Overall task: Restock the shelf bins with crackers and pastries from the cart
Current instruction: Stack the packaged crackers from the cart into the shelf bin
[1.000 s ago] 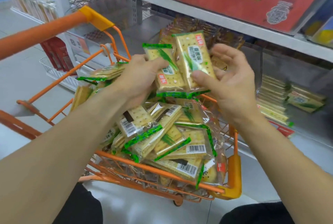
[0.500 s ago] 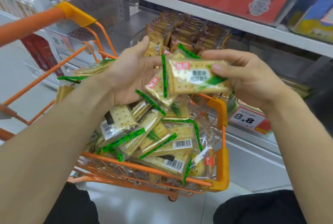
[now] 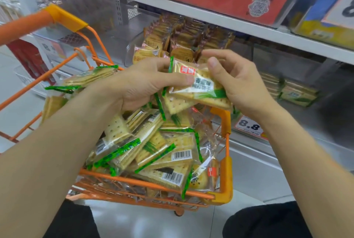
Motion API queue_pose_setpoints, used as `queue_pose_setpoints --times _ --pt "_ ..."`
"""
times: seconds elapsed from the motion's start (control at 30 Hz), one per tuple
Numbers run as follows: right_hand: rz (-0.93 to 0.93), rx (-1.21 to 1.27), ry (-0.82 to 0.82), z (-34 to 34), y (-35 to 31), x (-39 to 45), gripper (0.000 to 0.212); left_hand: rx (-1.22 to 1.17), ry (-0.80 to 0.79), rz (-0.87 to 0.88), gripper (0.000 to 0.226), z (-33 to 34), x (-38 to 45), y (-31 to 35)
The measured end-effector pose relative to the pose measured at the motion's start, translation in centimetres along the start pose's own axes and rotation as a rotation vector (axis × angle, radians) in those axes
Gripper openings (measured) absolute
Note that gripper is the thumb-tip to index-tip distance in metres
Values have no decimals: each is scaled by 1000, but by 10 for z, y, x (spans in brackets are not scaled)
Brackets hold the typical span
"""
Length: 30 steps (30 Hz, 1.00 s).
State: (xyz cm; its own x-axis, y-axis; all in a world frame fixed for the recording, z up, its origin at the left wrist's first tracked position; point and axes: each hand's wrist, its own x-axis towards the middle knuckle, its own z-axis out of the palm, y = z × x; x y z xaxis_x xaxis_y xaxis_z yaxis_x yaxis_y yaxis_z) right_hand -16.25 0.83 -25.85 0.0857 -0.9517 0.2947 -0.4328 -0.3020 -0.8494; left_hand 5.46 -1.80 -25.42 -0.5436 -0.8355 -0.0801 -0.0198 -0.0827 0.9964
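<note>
Both grips, left hand [image 3: 141, 84] and right hand [image 3: 239, 84], clench glossy flat cracker packets [image 3: 199, 92] over wire cart [image 3: 226, 180]

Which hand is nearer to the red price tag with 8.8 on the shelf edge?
Right. The right hand holds a cracker pack just above the price tag. The left hand grips packs farther left, over the cart.

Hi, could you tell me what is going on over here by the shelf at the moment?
A person is restocking snacks. Both hands, left hand and right hand, hold green-trimmed cracker packets above an orange cart heaped with more of the same. Behind them, a clear shelf bin already holds brown-wrapped pastries. The held packets have not reached a bin yet.
</note>
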Motion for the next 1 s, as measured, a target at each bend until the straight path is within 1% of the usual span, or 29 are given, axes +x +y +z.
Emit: queue_pose_setpoints --times 0.03,0.07,0.1,0.13,0.17,0.2,0.27,0.3,0.37,0.4,0.43,0.47,0.5,0.57,0.63,0.67,0.77,0.8,0.87,0.9,0.93,1.0 --pt "-2 0 -48 -4 -1 -2 50 -18 58 10 54 1 1 1" --pt "8 17 -99 -9 -3 -4 57 -53 122 19 59 2 2 2" --pt "25 39 -145 -14 -4 -6 68 -88 197 23 64 2 3 4" --pt "36 49 -172 -18 -5 -7 78 -106 278 26 70 2 5 5" --pt "39 43 -174 -21 -6 -9 84 -110 353 31 75 3 6 6" --pt "42 49 -157 -22 -7 -10 84 -122 419 39 78 5 8 8" --pt "72 128 -96 -22 -9 -13 77 -169 487 54 81 14 11 13" --pt "90 158 -54 -22 -9 -14 73 -184 490 56 76 21 14 16" --pt "104 135 24 -26 -9 -17 68 -147 458 37 52 34 19 23" --pt "94 82 43 -29 -8 -17 66 -99 427 9 50 40 22 25" --pt "80 17 47 -33 -7 -18 64 -44 389 -24 57 45 25 27" --pt "82 -40 38 -39 -6 -18 62 20 356 -52 64 50 28 29" --pt "103 -71 16 -45 -4 -19 61 85 337 -67 64 55 29 30" --pt "161 -132 -53 -61 -1 -21 61 203 311 -48 44 65 33 31" --pt "163 -347 -98 -77 5 -24 62 244 282 -33 29 79 38 31" --pt "149 -456 -117 -82 7 -26 66 241 259 -35 27 87 41 29" --pt "86 -641 -121 -90 16 -34 78 238 190 -34 29 115 54 22" --pt "88 -663 -115 -92 17 -37 78 242 173 -30 28 125 59 19" --pt "129 -662 -126 -101 21 -42 65 219 156 -21 28 145 69 15" --pt "150 -663 -133 -108 23 -45 61 203 160 -20 32 154 74 13" --pt "171 -668 -133 -115 25 -48 60 189 166 -15 36 162 79 11" --pt "214 -645 -116 -129 30 -55 65 176 167 15 40 177 87 7"
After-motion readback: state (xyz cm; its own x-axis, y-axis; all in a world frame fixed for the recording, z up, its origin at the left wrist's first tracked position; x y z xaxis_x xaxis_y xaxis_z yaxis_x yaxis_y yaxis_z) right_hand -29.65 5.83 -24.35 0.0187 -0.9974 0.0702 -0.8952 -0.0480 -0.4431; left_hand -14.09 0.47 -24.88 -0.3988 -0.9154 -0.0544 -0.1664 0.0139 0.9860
